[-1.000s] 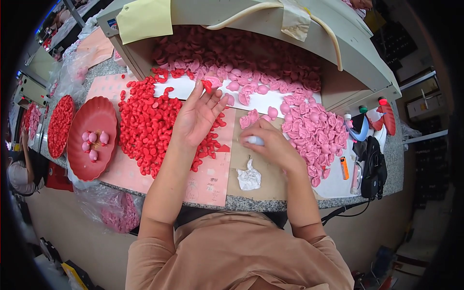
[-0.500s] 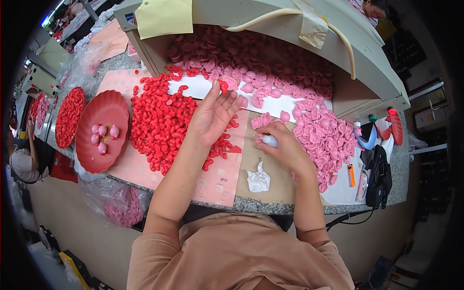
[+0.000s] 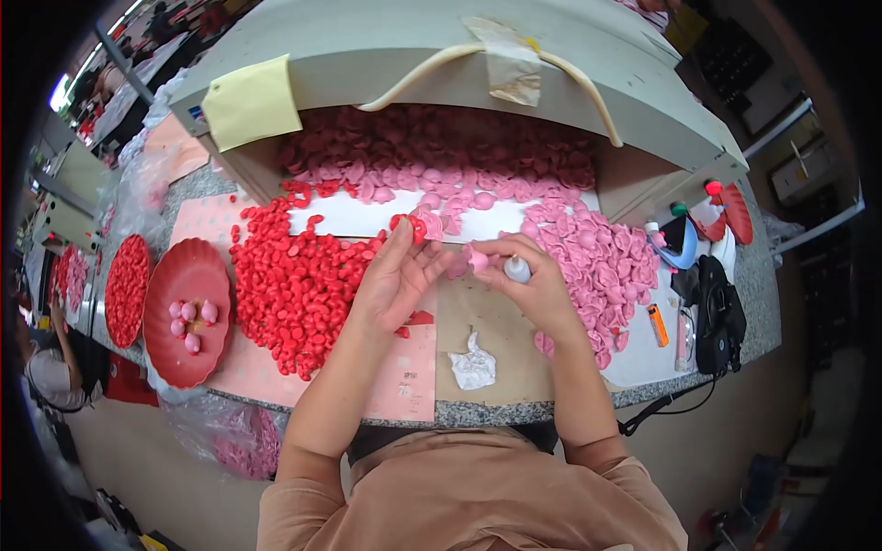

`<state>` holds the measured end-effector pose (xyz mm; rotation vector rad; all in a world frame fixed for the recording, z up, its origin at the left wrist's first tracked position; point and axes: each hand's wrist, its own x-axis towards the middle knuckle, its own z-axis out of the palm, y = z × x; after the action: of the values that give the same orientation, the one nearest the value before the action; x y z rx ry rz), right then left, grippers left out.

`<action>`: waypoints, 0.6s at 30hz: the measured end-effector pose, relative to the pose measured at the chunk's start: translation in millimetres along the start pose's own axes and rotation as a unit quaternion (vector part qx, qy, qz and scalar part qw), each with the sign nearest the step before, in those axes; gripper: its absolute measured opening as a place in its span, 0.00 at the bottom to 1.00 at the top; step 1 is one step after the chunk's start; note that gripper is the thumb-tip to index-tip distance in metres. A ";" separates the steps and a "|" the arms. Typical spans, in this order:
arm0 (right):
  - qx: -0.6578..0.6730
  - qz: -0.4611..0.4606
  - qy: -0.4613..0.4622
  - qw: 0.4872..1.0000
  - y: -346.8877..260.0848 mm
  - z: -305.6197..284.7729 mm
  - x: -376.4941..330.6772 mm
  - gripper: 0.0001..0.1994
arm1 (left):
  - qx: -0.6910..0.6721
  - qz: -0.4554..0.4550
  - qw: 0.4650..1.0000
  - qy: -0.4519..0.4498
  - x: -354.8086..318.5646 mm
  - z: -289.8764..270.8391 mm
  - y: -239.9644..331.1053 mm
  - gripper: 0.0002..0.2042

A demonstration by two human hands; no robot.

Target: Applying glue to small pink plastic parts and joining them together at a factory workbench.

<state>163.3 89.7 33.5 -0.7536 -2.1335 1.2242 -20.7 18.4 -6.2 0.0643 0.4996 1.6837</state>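
My left hand (image 3: pixel 401 275) is palm up, pinching a small glossy red piece (image 3: pixel 419 230) between thumb and fingertips. Close beside it, my right hand (image 3: pixel 537 283) holds a small whitish squeeze bottle (image 3: pixel 517 268) with its pale tip up. A pink moulded piece (image 3: pixel 478 260) is at the same hand's fingertips, near the left fingers; whether they touch is unclear. Left of my hands spreads a heap of red pieces (image 3: pixel 303 294). To the right lies a pile of pink cupped pieces (image 3: pixel 593 266). A red scalloped dish (image 3: pixel 175 354) holds several pink-and-red assembled pieces (image 3: pixel 191 321).
A grey box-like hood (image 3: pixel 441 64) overhangs more pink pieces at the back. Crumpled white tissue (image 3: pixel 474 365) lies on brown paper before me. An orange lighter (image 3: pixel 659 325) and a black bag (image 3: pixel 722 317) are at the right. Another red tray (image 3: pixel 129 289) stands far left.
My right hand has come from beside the pink pile towards my left hand, with a pink piece now at its fingertips. The left hand keeps the red piece. The whole view has shifted.
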 end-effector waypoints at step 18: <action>-0.034 -0.114 0.100 0.988 4.8 12.4 1.3 0.16 | 0.139 -0.056 0.987 -0.063 -3.9 2.3 -25.8 0.19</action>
<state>154.6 85.6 24.2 -0.6130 -2.0399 0.9210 4.7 17.7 -12.5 0.3374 0.6280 1.4817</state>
